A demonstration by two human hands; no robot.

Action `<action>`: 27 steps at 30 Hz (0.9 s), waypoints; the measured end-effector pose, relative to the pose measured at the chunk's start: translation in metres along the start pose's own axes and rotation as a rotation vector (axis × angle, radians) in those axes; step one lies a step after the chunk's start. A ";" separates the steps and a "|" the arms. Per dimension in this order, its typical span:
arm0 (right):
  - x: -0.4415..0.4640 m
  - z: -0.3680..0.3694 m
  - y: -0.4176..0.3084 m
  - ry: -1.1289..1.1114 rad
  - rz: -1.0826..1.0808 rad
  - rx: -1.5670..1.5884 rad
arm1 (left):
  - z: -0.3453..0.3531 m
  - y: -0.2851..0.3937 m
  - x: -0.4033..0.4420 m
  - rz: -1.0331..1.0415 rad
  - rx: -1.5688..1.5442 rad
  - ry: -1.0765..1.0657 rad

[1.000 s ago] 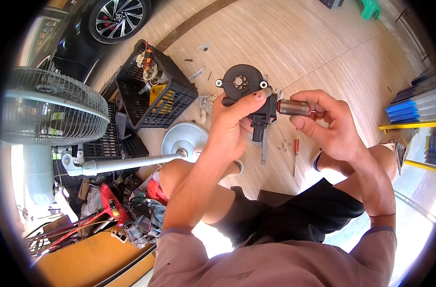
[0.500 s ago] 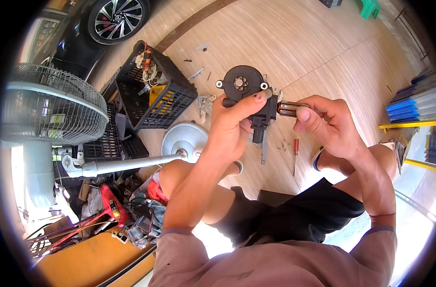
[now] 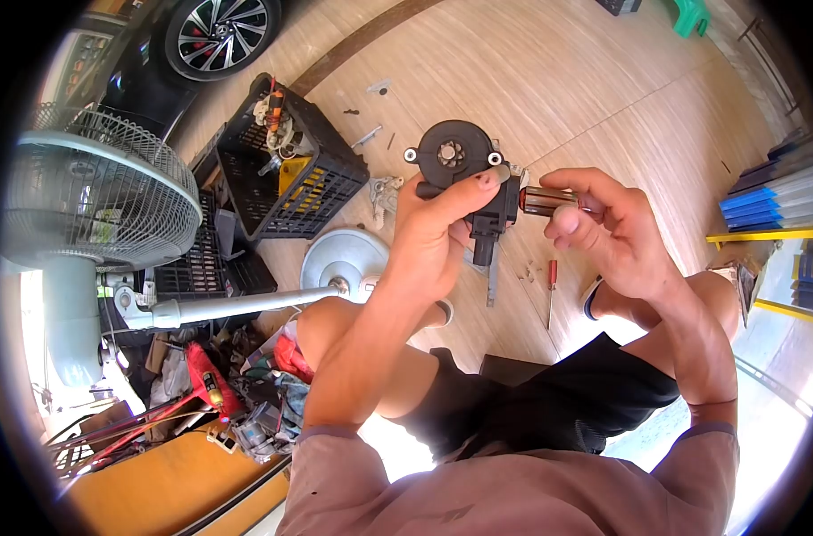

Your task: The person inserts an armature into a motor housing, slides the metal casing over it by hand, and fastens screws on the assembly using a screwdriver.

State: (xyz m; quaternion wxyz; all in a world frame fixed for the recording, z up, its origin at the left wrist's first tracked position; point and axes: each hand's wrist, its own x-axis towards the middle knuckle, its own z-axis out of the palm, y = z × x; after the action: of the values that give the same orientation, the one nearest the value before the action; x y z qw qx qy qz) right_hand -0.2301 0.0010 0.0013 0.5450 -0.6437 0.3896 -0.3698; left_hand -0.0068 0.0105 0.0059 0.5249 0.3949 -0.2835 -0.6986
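1. Tiled floor (image 3: 621, 98), pale and wood-grained, spreads beneath and beyond the black housing (image 3: 464, 162), taken here as landmark. Sides are as seen in the view.
2. Housing position: raised over the floor, in front of the seated person's knees. Its round end carries a toothed gear (image 3: 450, 154) between two metal-ringed lugs; a stub points down toward the lap.
3. Left hand (image 3: 431, 223): wrapped about the near left side of the housing, thumb laid across its face just below the gear.
4. Right hand (image 3: 619, 237): just right of the housing, curled around the outer end of a metal cylinder (image 3: 543, 200), forefinger along the top, thumb at the lower edge. Firmness of the thumb's contact: cannot tell.
5. Cylinder: its inner end meets the right side of the housing. Whether any of it sits inside: cannot tell.
6. Below and right of the housing, on the floor: red-handled screwdriver (image 3: 553, 275), with small loose bits (image 3: 528, 272) nearer the housing.
7. Left of the housing: black crate (image 3: 339, 170) holding parts; farther left, a standing fan (image 3: 112, 196).
8. Well right of the housing: blue stack (image 3: 759, 210) on a yellow-edged shelf (image 3: 763, 234).
9. Upper left of the housing, well apart: car wheel (image 3: 223, 36).
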 end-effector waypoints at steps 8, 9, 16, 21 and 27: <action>-0.001 -0.006 -0.005 -0.082 0.092 -0.061 | 0.000 -0.001 0.000 -0.017 0.015 -0.009; -0.001 -0.005 -0.005 -0.071 0.086 -0.036 | 0.000 0.000 0.000 -0.020 0.012 -0.013; -0.002 -0.001 -0.001 -0.041 0.042 0.020 | 0.003 0.000 -0.001 -0.026 -0.036 0.020; 0.000 0.004 -0.003 0.049 -0.161 -0.146 | 0.008 0.004 -0.002 -0.021 -0.078 0.044; -0.002 0.008 -0.012 0.052 -0.010 -0.024 | 0.005 0.004 -0.002 -0.031 -0.090 0.024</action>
State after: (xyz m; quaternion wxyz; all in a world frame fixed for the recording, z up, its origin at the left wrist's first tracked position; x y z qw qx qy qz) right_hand -0.2224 0.0075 0.0118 0.5253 -0.6422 0.4048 -0.3843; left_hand -0.0082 0.0116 0.0126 0.5347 0.3837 -0.2395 -0.7139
